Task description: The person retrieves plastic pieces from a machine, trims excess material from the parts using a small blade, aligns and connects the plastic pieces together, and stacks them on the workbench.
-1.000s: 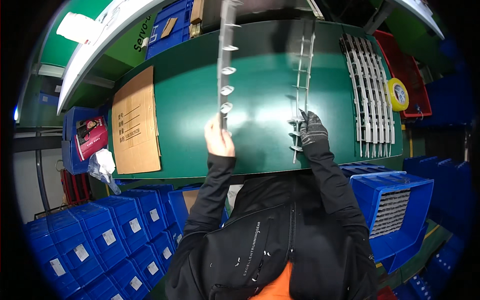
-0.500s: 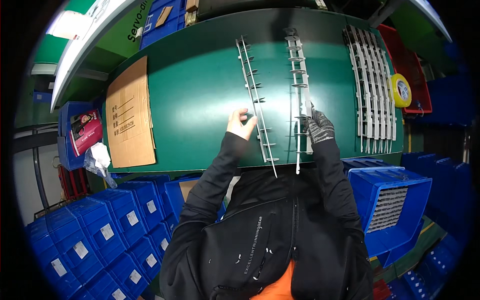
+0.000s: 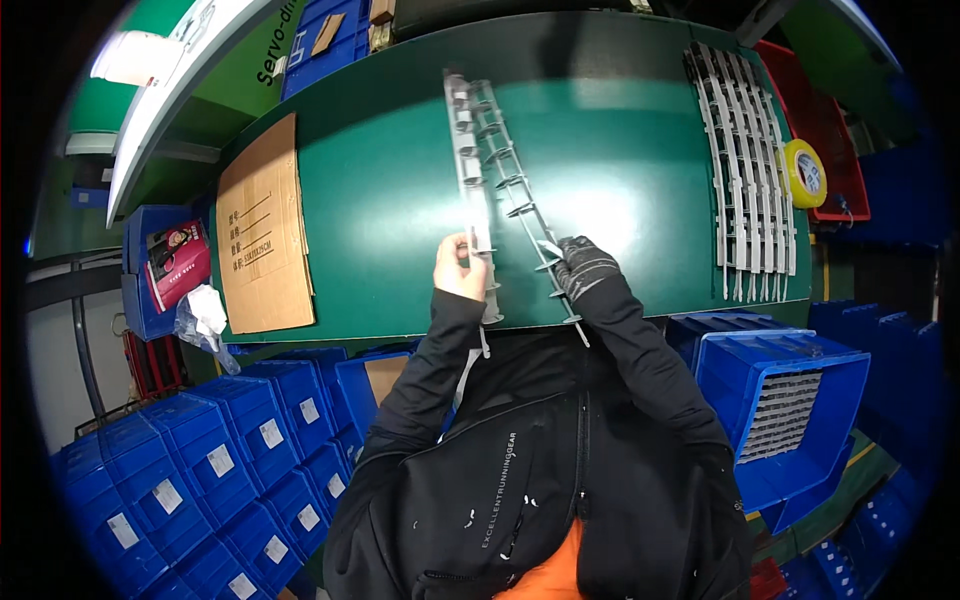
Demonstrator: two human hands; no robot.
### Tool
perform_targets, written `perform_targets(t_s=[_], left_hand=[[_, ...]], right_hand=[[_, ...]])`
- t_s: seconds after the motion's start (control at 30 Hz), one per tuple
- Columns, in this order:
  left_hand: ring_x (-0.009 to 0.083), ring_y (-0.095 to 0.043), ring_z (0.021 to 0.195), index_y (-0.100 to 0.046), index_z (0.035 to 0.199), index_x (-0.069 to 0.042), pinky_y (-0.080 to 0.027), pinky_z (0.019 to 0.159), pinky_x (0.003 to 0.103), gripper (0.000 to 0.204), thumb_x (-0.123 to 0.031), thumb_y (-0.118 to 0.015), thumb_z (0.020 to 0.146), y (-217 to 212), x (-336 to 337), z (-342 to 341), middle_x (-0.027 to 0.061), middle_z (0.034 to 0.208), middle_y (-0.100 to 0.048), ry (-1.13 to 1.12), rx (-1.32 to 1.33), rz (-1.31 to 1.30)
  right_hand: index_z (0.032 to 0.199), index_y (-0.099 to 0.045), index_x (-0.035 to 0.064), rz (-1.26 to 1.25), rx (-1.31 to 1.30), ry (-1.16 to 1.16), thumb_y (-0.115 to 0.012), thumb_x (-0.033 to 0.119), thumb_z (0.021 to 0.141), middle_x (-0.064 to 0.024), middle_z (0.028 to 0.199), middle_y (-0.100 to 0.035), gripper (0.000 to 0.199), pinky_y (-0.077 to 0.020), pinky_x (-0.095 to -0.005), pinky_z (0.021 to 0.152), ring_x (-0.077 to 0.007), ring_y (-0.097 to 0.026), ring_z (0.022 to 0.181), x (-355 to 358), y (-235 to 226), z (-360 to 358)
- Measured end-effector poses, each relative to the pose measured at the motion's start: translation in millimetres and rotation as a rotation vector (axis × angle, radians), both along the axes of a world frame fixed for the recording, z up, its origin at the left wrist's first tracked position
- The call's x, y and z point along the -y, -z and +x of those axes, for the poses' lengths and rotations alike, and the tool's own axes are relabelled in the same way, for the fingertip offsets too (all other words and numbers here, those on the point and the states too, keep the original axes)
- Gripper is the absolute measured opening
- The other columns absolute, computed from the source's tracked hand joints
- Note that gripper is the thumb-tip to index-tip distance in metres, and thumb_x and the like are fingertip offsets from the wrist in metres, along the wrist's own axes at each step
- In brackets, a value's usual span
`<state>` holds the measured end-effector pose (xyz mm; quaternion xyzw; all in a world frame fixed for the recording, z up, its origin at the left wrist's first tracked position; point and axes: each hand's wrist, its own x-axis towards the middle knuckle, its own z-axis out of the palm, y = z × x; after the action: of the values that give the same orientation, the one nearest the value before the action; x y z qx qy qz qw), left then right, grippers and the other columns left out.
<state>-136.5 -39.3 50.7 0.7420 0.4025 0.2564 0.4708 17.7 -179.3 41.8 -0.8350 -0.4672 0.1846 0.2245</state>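
Two long, narrow grey strips with small cross tabs lie lengthwise before me, their far ends close together. My left hand (image 3: 460, 268) is bare, with its thumb and fingers closed on the left strip (image 3: 470, 170) near its lower part. That strip is partly blurred. My right hand (image 3: 585, 268) wears a dark grey glove and grips the slanted right strip (image 3: 512, 180) along its lower half, with its fingertips partly hidden. The near ends of both strips reach the table's front edge.
A row of several similar strips (image 3: 745, 170) lies on the green table (image 3: 370, 200) at the right, beside a yellow tape roll (image 3: 803, 174) and a red bin (image 3: 825, 130). Flattened cardboard (image 3: 265, 230) lies left. Blue crates (image 3: 215, 440) stand lower left; another blue crate (image 3: 780, 410) holds strips lower right.
My right hand has moved left, and my left hand slightly left and nearer. The strips' far ends have come together; a broad-faced strip is now at my left hand, a slanted one at my right.
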Motion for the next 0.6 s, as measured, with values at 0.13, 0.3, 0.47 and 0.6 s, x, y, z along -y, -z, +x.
perform_targets(t_s=[0.13, 0.3, 0.47, 0.6], left_hand=[[0.0126, -0.047, 0.083, -0.046, 0.097, 0.000, -0.045, 0.058, 0.021, 0.023, -0.002, -0.048, 0.074, -33, -10, -17, 0.0085, 0.098, -0.044, -0.102, 0.198, 0.040], [0.0191, -0.047, 0.089, -0.044, 0.101, 0.001, -0.046, 0.061, 0.025, 0.026, -0.001, -0.047, 0.075, -46, 4, 7, 0.0131, 0.103, -0.041, -0.042, 0.177, 0.320], [0.0149, -0.051, 0.076, -0.045, 0.102, 0.000, -0.044, 0.056, 0.024, 0.027, -0.006, -0.047, 0.077, 10, 10, 52, 0.0116, 0.089, -0.052, 0.254, -0.113, 0.105], [0.0114, -0.053, 0.073, -0.045, 0.106, -0.001, -0.045, 0.059, 0.023, 0.030, -0.006, -0.049, 0.077, -12, 22, 71, 0.0098, 0.095, -0.053, 0.359, 0.000, -0.583]], right_hand=[[0.100, -0.050, 0.0007, 0.224, -0.046, 0.040, -0.048, 0.014, 0.075, -0.0159, 0.091, -0.052, 0.028, -0.0437, -0.0374, 0.071, -0.0303, -0.053, 0.080, -6, -7, -4], [0.099, -0.050, 0.0014, 0.343, -0.010, 0.368, -0.045, 0.006, 0.077, -0.0169, 0.088, -0.051, 0.023, -0.0435, -0.0378, 0.069, -0.0323, -0.052, 0.080, 11, -30, 22], [0.097, -0.052, 0.0018, -0.034, 0.031, 0.411, -0.049, 0.006, 0.077, -0.0120, 0.085, -0.055, 0.021, -0.0450, -0.0320, 0.065, -0.0231, -0.055, 0.074, 24, 3, 46], [0.094, -0.053, 0.0021, 0.273, -0.577, 0.527, -0.052, 0.007, 0.076, -0.0071, 0.082, -0.056, 0.019, -0.0449, -0.0279, 0.063, -0.0161, -0.054, 0.071, 38, 2, 54]])
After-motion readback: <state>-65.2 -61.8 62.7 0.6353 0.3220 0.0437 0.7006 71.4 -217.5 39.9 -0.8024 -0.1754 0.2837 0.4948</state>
